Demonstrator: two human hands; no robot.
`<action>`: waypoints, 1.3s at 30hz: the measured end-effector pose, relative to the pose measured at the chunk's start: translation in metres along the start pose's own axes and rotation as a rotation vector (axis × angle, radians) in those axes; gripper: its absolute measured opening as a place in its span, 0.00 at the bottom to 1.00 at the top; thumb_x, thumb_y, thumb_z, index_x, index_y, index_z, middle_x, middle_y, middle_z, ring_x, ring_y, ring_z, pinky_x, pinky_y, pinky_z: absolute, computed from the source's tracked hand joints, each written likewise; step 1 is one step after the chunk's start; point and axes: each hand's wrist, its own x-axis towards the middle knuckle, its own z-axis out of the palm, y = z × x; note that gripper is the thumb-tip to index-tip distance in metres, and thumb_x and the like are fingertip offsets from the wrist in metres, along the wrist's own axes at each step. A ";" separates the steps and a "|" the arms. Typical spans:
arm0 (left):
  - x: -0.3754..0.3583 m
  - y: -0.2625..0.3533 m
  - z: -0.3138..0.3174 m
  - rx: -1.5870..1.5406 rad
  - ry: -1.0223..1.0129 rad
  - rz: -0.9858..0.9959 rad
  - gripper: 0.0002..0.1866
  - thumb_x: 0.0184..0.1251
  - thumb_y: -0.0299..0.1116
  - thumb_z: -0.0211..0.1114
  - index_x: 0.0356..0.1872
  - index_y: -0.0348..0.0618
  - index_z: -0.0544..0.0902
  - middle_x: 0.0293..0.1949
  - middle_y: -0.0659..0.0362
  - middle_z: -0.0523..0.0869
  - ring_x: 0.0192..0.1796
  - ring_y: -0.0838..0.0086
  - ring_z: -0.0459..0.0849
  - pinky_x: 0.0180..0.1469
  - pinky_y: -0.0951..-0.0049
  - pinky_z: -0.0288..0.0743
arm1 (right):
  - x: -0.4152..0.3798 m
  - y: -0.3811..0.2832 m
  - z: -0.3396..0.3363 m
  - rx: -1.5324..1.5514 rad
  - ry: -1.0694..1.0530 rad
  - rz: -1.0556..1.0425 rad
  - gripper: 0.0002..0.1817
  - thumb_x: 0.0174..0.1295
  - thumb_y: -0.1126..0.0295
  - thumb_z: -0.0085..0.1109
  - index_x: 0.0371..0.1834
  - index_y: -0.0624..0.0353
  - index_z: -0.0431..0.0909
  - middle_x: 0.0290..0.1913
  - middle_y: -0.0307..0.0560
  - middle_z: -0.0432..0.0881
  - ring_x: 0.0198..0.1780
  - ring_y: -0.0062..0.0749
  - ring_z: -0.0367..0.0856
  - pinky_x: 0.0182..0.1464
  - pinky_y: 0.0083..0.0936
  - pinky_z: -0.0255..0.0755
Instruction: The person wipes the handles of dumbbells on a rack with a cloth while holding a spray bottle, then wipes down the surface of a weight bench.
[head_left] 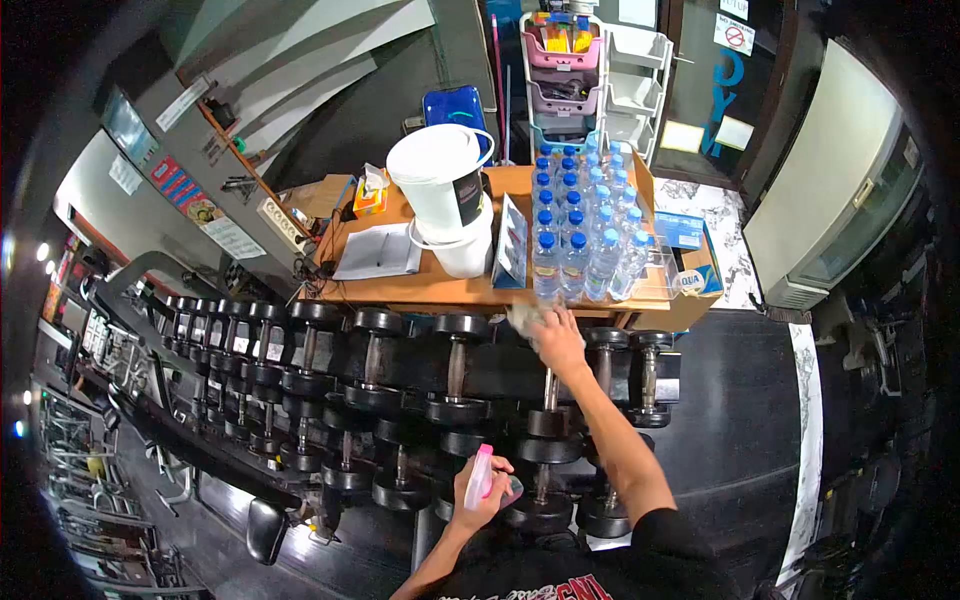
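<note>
The right hand (pixel 557 335) is stretched out w/ a grey cloth (pixel 525 318) pressed under its fingers, on the top dumbbell (pixel 548 365) at about 12 o'clock from the body. The left hand (pixel 480 495) is at 6 o'clock, fingers wrapped tight round a pink spray bottle (pixel 482 475). Looks like wiping is on this one weight now. Can't tell which others on the rack (pixel 300 400) at 9 o'clock are wiped. Water bottles (pixel 585 225) sit on the wood table (pixel 420 290) just past the cloth.

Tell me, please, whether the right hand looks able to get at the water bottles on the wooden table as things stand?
Probably yes. The right hand, stretched over the dumbbell rack with a cloth, lies right at the table edge just below the water bottles, and nothing stands between them.
</note>
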 end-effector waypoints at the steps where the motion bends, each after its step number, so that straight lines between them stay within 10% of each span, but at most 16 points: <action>1: 0.001 -0.002 -0.002 0.005 -0.004 -0.004 0.07 0.63 0.17 0.59 0.40 0.35 0.74 0.38 0.53 0.83 0.28 0.77 0.84 0.33 0.76 0.79 | -0.002 0.004 0.015 -0.101 -0.059 -0.089 0.16 0.54 0.71 0.58 0.47 0.47 0.82 0.50 0.47 0.78 0.59 0.48 0.72 0.66 0.49 0.63; 7: 0.021 -0.006 -0.013 0.071 -0.078 0.001 0.08 0.65 0.16 0.57 0.42 0.35 0.71 0.39 0.48 0.81 0.29 0.72 0.84 0.35 0.72 0.81 | 0.028 -0.003 0.031 -0.361 -0.423 -0.170 0.11 0.63 0.60 0.55 0.43 0.46 0.83 0.48 0.43 0.78 0.55 0.41 0.74 0.62 0.46 0.64; 9: 0.027 -0.008 -0.016 0.070 -0.078 -0.003 0.08 0.65 0.16 0.57 0.41 0.36 0.71 0.40 0.48 0.81 0.29 0.72 0.84 0.35 0.72 0.81 | 0.038 0.000 0.050 -0.339 -0.505 0.024 0.09 0.60 0.67 0.55 0.41 0.46 0.83 0.43 0.45 0.77 0.49 0.42 0.78 0.51 0.35 0.75; 13: 0.036 -0.015 -0.017 0.036 -0.064 -0.029 0.08 0.64 0.14 0.57 0.41 0.36 0.70 0.40 0.47 0.81 0.30 0.72 0.84 0.35 0.72 0.81 | 0.062 0.035 0.072 -0.164 -0.673 0.219 0.14 0.60 0.62 0.55 0.46 0.52 0.82 0.45 0.57 0.84 0.42 0.51 0.85 0.40 0.43 0.80; 17: 0.038 -0.018 -0.022 0.047 -0.085 -0.040 0.09 0.63 0.14 0.57 0.41 0.36 0.71 0.40 0.47 0.81 0.30 0.72 0.84 0.35 0.72 0.80 | 0.073 0.060 0.053 0.118 -0.297 0.477 0.15 0.57 0.66 0.59 0.48 0.53 0.81 0.46 0.59 0.84 0.44 0.53 0.84 0.43 0.43 0.79; 23: 0.038 -0.033 -0.026 -0.067 0.002 -0.089 0.06 0.63 0.17 0.59 0.39 0.36 0.74 0.37 0.53 0.84 0.28 0.77 0.85 0.32 0.76 0.79 | 0.027 0.032 0.004 0.251 -0.215 0.103 0.15 0.59 0.67 0.60 0.50 0.49 0.78 0.44 0.49 0.81 0.47 0.50 0.80 0.48 0.44 0.75; 27: 0.047 -0.029 -0.025 -0.007 -0.025 -0.101 0.05 0.63 0.17 0.59 0.36 0.35 0.74 0.38 0.53 0.84 0.29 0.77 0.85 0.32 0.76 0.79 | 0.022 0.022 0.008 0.192 -0.039 0.230 0.16 0.56 0.73 0.61 0.49 0.53 0.77 0.41 0.50 0.79 0.46 0.51 0.78 0.51 0.43 0.73; 32: 0.046 -0.025 -0.023 -0.063 -0.004 -0.078 0.04 0.63 0.18 0.59 0.36 0.35 0.73 0.39 0.52 0.84 0.29 0.77 0.84 0.32 0.75 0.80 | -0.005 -0.002 0.008 0.109 0.079 0.369 0.24 0.59 0.80 0.55 0.61 0.59 0.72 0.66 0.67 0.67 0.70 0.61 0.62 0.71 0.40 0.59; 39: 0.038 -0.033 -0.022 -0.052 -0.034 -0.099 0.05 0.63 0.18 0.59 0.39 0.35 0.75 0.38 0.54 0.84 0.29 0.78 0.84 0.32 0.76 0.80 | -0.047 -0.021 -0.004 0.406 0.046 0.507 0.27 0.56 0.85 0.53 0.62 0.62 0.69 0.66 0.70 0.66 0.71 0.60 0.60 0.71 0.41 0.59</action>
